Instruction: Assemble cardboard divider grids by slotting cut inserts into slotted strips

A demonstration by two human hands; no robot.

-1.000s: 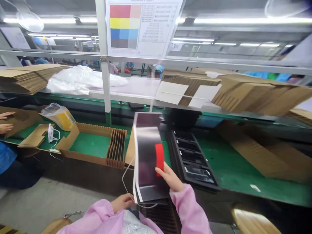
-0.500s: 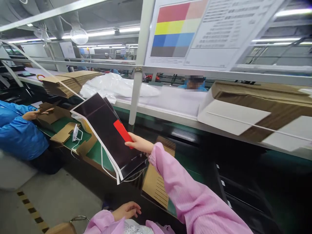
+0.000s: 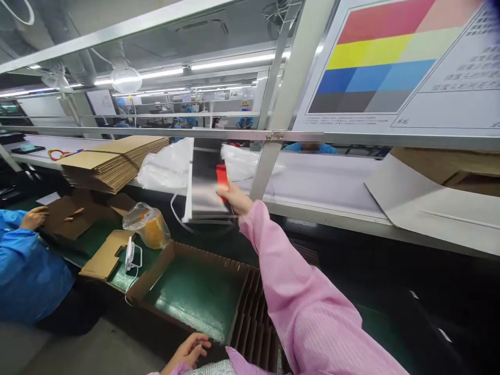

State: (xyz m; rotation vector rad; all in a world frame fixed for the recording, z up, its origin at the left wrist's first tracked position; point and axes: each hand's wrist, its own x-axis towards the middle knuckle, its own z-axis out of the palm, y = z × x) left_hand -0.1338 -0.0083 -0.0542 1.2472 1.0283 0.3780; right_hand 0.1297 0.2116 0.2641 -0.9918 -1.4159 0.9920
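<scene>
My right hand (image 3: 237, 199) is closed on some flat black glossy sheets (image 3: 203, 174) with white edges. It grips them at a red strip (image 3: 222, 177) on their right side. A white cord (image 3: 174, 211) loops beside their lower left; I cannot tell if it is joined to them. The sheets stand nearly upright in front of the shelf. Low in the view, my left hand (image 3: 190, 350) holds nothing, fingers loosely bent and apart, close to a brown cardboard frame (image 3: 187, 324) on the green bench.
A small white fan-like device (image 3: 130, 255) and an orange item in clear plastic (image 3: 152, 229) lie on the bench. Stacked flat cardboard (image 3: 113, 161) and white plastic wrap (image 3: 166, 164) occupy the shelf. A post (image 3: 273, 156) rises nearby. A co-worker in blue (image 3: 33, 271) handles cardboard at left.
My right hand has lifted the black sheets up and away toward the shelf, turning them more upright. The view has shifted, uncovering the cardboard frame. My left hand stays low and empty.
</scene>
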